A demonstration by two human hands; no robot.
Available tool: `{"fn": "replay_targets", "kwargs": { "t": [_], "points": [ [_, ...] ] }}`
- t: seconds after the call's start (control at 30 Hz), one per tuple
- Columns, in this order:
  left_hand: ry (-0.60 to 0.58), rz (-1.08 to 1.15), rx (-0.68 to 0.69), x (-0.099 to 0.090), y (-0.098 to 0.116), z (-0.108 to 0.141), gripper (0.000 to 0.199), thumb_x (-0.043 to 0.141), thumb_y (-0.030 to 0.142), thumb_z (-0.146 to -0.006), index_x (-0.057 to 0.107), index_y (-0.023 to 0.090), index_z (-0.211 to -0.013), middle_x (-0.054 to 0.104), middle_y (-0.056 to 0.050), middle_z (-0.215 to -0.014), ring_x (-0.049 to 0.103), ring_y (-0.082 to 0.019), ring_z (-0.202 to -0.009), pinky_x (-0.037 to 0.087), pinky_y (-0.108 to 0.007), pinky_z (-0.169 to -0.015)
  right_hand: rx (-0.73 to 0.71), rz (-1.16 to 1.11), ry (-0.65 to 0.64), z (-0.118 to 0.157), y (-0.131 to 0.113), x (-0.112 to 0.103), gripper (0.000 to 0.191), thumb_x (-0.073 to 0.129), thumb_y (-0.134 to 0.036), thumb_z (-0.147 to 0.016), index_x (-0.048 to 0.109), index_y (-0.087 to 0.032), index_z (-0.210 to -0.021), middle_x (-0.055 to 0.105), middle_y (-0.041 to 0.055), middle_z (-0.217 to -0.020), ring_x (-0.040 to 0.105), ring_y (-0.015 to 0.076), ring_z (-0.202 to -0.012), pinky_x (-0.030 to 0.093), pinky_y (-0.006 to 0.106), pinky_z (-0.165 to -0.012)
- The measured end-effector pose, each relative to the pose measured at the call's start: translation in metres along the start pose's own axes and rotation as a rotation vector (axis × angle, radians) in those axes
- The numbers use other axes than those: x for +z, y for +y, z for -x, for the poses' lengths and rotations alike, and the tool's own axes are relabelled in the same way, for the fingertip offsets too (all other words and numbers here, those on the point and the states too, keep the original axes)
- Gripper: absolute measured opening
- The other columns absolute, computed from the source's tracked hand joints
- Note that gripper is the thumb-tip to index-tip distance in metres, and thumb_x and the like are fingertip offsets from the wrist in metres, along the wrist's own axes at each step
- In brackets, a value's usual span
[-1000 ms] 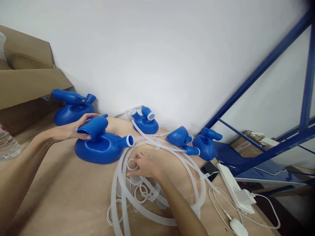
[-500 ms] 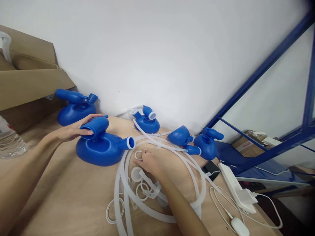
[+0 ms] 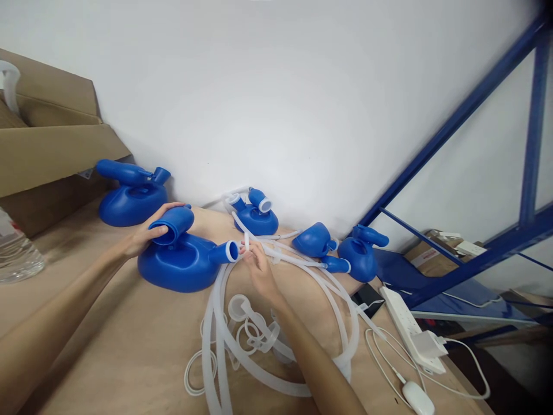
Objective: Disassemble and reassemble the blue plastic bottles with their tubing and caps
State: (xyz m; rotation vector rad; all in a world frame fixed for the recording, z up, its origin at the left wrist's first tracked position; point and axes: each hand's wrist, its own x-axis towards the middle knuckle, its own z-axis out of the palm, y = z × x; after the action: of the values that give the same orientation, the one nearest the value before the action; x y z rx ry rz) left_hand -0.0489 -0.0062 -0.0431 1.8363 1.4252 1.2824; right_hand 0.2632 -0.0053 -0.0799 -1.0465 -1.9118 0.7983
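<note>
In the head view a blue plastic urinal bottle (image 3: 179, 268) lies on the table. My left hand (image 3: 144, 233) is closed round the wide blue open-mouthed tube (image 3: 176, 223) on top of it, thumb at the rim. My right hand (image 3: 260, 268) pinches a thin white ring (image 3: 246, 241), seen nearly edge-on, just right of the bottle's white-rimmed spout (image 3: 231, 251). Whether ring and spout touch I cannot tell. Below my right hand, clear caps (image 3: 239, 307) and white rings (image 3: 200, 373) lie among coils of translucent hose (image 3: 259, 372).
More blue urinal bottles stand along the wall: one at left (image 3: 132, 202), one at centre (image 3: 257, 222), one at right (image 3: 358, 260). A cardboard box (image 3: 56, 150) and a clear water bottle (image 3: 17, 253) are at left. At right are a power strip (image 3: 406, 320) and blue shelving (image 3: 436, 282).
My right hand has lifted the white ring from the table and brought it up beside the bottle's spout. My left hand keeps its hold on the blue tube.
</note>
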Motion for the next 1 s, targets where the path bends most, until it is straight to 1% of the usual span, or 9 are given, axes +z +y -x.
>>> {"fn": "replay_targets", "kwargs": {
  "t": [0.1, 0.2, 0.3, 0.5, 0.63, 0.73, 0.8, 0.9, 1.0],
  "points": [
    [0.013, 0.214, -0.007, -0.001, -0.001, 0.000, 0.103, 0.058, 0.081, -0.068, 0.049, 0.016, -0.147, 0.054, -0.016, -0.156, 0.056, -0.038, -0.127, 0.051, -0.039, -0.101, -0.100, -0.072, 0.029, 0.002, -0.009, 0.009, 0.026, 0.066, -0.046, -0.095, 0.056, -0.023, -0.090, 0.056, 0.0095, -0.129, 0.055, 0.0253, -0.129, 0.046, 0.039, -0.109],
    [-0.007, 0.198, -0.013, -0.008, 0.004, 0.000, 0.095, 0.062, 0.078, -0.069, 0.052, 0.019, -0.143, 0.054, -0.014, -0.156, 0.057, -0.039, -0.127, 0.050, -0.042, -0.103, -0.095, 0.032, -0.014, 0.001, -0.011, 0.014, 0.026, 0.059, -0.043, -0.098, 0.047, -0.025, -0.084, 0.053, 0.0046, -0.106, 0.057, 0.0218, -0.104, 0.048, 0.038, -0.099],
    [-0.082, 0.005, -0.006, -0.019, 0.015, -0.002, 0.089, 0.069, 0.074, -0.073, 0.054, 0.020, -0.141, 0.059, -0.012, -0.150, 0.060, -0.037, -0.125, 0.050, -0.042, -0.104, -0.085, 0.113, -0.032, 0.000, -0.009, 0.014, 0.027, 0.057, -0.042, -0.100, 0.043, -0.026, -0.083, 0.048, 0.0016, -0.096, 0.052, 0.0199, -0.088, 0.049, 0.036, -0.089],
    [-0.222, -0.296, -0.043, -0.038, 0.040, 0.004, 0.097, 0.086, 0.066, -0.062, 0.054, 0.018, -0.140, 0.072, -0.010, -0.123, 0.072, -0.028, -0.087, 0.058, -0.033, -0.069, -0.093, 0.148, -0.024, -0.001, -0.008, 0.017, 0.030, 0.057, -0.039, -0.101, 0.039, -0.026, -0.080, 0.047, 0.0024, -0.099, 0.052, 0.0199, -0.085, 0.049, 0.036, -0.087],
    [-0.374, -0.376, 0.101, -0.035, 0.055, 0.018, 0.088, 0.083, 0.067, -0.067, 0.061, 0.027, -0.142, 0.069, -0.010, -0.137, 0.069, -0.036, -0.116, 0.058, -0.043, -0.093, -0.091, 0.137, -0.022, -0.003, -0.009, 0.016, 0.030, 0.058, -0.041, -0.102, 0.043, -0.026, -0.080, 0.050, 0.0050, -0.107, 0.055, 0.0212, -0.091, 0.052, 0.039, -0.092],
    [-0.277, -0.470, 0.170, -0.024, 0.064, 0.021, 0.110, 0.087, 0.072, -0.058, 0.051, 0.033, -0.155, 0.059, -0.012, -0.147, 0.059, -0.043, -0.132, 0.052, -0.052, -0.107, -0.107, 0.106, -0.118, -0.007, -0.010, 0.005, 0.026, 0.056, -0.042, -0.104, 0.051, -0.025, -0.084, 0.056, 0.0085, -0.123, 0.060, 0.0235, -0.110, 0.050, 0.042, -0.105],
    [-0.206, -0.392, 0.159, -0.011, 0.068, 0.020, 0.114, 0.085, 0.076, -0.058, 0.045, 0.038, -0.158, 0.056, -0.010, -0.142, 0.062, -0.041, -0.124, 0.058, -0.049, -0.097, -0.137, 0.064, -0.159, -0.007, -0.011, -0.004, 0.024, 0.053, -0.044, -0.105, 0.057, -0.024, -0.092, 0.054, 0.0109, -0.141, 0.057, 0.0249, -0.129, 0.045, 0.043, -0.116],
    [-0.038, -0.215, 0.082, 0.019, 0.072, 0.017, 0.108, 0.083, 0.081, -0.054, 0.053, 0.039, -0.149, 0.051, -0.010, -0.133, 0.064, -0.037, -0.111, 0.063, -0.043, -0.077, -0.180, -0.021, -0.106, -0.003, -0.014, -0.015, 0.028, 0.051, -0.048, -0.106, 0.060, -0.024, -0.117, 0.050, 0.0134, -0.153, 0.053, 0.0253, -0.141, 0.040, 0.045, -0.122],
    [0.144, -0.106, -0.011, 0.058, 0.080, 0.017, 0.107, 0.085, 0.079, -0.053, 0.053, 0.037, -0.146, 0.041, -0.012, -0.138, 0.055, -0.042, -0.127, 0.064, -0.049, -0.085, -0.197, -0.114, -0.009, 0.006, -0.019, -0.015, 0.046, 0.045, -0.054, -0.107, 0.044, -0.026, -0.144, 0.053, 0.0137, -0.152, 0.055, 0.0238, -0.140, 0.044, 0.046, -0.119]
  ]
}}
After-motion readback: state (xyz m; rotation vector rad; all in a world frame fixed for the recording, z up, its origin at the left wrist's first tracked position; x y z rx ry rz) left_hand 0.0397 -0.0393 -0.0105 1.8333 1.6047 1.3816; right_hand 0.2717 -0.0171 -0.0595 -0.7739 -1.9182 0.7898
